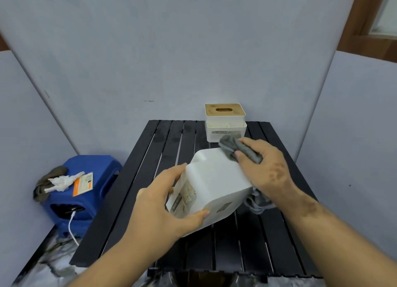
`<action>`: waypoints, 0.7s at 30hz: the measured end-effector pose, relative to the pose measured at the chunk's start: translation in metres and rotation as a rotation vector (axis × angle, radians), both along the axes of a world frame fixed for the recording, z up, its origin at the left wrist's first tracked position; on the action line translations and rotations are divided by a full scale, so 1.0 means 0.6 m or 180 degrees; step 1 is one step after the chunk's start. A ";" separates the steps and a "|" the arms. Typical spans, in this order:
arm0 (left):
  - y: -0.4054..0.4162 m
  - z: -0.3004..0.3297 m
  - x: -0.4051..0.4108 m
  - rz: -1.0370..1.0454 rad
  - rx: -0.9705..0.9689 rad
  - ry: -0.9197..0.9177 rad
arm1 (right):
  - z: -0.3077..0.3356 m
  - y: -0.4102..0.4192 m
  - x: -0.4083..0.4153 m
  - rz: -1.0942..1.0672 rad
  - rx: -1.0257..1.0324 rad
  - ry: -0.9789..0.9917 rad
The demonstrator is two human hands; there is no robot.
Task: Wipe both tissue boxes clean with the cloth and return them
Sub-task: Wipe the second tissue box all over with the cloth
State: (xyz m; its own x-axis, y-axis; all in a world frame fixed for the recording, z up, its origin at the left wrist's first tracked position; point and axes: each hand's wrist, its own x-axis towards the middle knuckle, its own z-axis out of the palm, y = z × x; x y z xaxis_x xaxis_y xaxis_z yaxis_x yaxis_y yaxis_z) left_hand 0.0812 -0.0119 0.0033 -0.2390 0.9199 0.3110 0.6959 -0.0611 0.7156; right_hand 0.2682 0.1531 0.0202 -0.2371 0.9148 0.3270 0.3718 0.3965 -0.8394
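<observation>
Head view: I'm mid-wipe on the first tissue box.
My left hand (pixel 163 203) grips the tipped white tissue box (pixel 214 185) above the black slatted table (pixel 163 149); my right hand (pixel 266 166) pinches the grey cloth (pixel 232 147) against its far corner. Next I'd turn it, then take the wooden-lidded box (pixel 225 123) at the far edge.

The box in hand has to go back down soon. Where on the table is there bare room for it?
Bare slats lie left of the far box, toward the table's left edge, and along the near edge. The right middle is crowded: right hand, cloth, held box, left hand.
</observation>
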 end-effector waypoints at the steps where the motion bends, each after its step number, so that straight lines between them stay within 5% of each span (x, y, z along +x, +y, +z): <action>1: -0.001 0.000 0.000 -0.0004 0.0003 0.0020 | -0.001 -0.009 -0.007 -0.0027 0.0248 -0.0211; 5: -0.004 0.000 -0.001 -0.0061 0.0064 0.0094 | 0.014 -0.070 -0.028 0.0778 0.1204 -0.0412; 7: -0.003 0.000 0.000 -0.0064 0.0037 0.0161 | 0.013 -0.057 -0.017 0.0861 0.1059 -0.0182; 11: -0.008 0.004 0.007 -0.0090 0.0081 0.0301 | 0.002 -0.001 0.017 -0.0035 0.0030 0.0016; 14: -0.011 0.006 0.012 -0.0100 0.0174 0.0332 | 0.002 -0.033 -0.003 -0.0048 0.0586 -0.0326; 17: -0.008 0.005 0.014 -0.0095 0.0209 0.0396 | 0.015 -0.081 -0.015 0.0786 0.1209 -0.0239; 21: -0.007 0.006 0.011 -0.0096 0.0168 0.0195 | 0.005 -0.036 0.017 0.0715 0.0704 0.0152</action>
